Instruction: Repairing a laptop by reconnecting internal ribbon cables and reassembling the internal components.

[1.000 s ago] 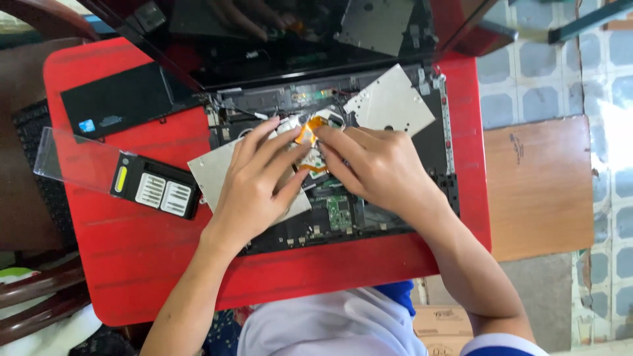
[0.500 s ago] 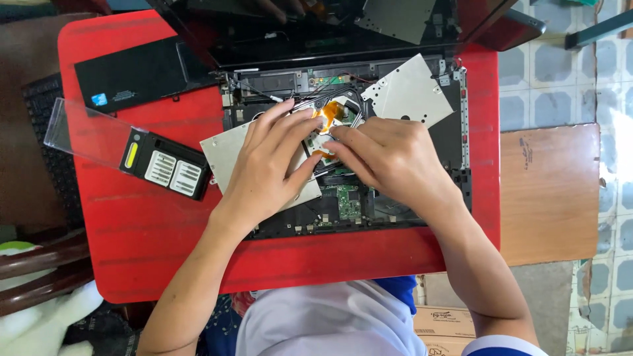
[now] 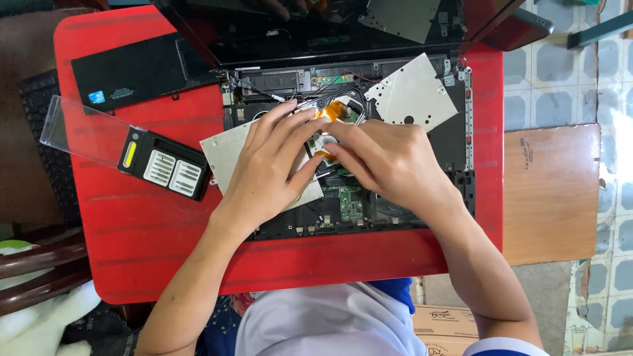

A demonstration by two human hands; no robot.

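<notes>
Both hands meet over the middle of an opened laptop chassis [image 3: 435, 142] on a red table [image 3: 151, 224]. The left hand [image 3: 270, 165] lies flat, fingers spread, on a silver metal plate [image 3: 221, 151], its fingertips reaching an orange flex cable [image 3: 331, 110]. The right hand [image 3: 389, 161] is bunched beside it, fingertips pressed together at a lower bit of the same orange cable; whether it pinches the cable or only touches it cannot be told. The cable sits at the chassis centre, just above a small green circuit board [image 3: 351, 204].

A second silver plate [image 3: 412, 92] lies tilted toward the chassis's far right corner. Near the table's left edge lies a black bit case [image 3: 165, 165] with a yellow oblong mark and two pale ribbed panels, its clear lid [image 3: 82, 132] open outward. At the far left corner rests a black flat cover [image 3: 138, 69] bearing a small blue square sticker and a pale printed label. A brown cardboard box [image 3: 445, 323] with dark print shows beside the near right corner.

Compared with half a second ago, the view has shifted slightly; the hands remain on the same spot, fingers a little closer on the cable.
</notes>
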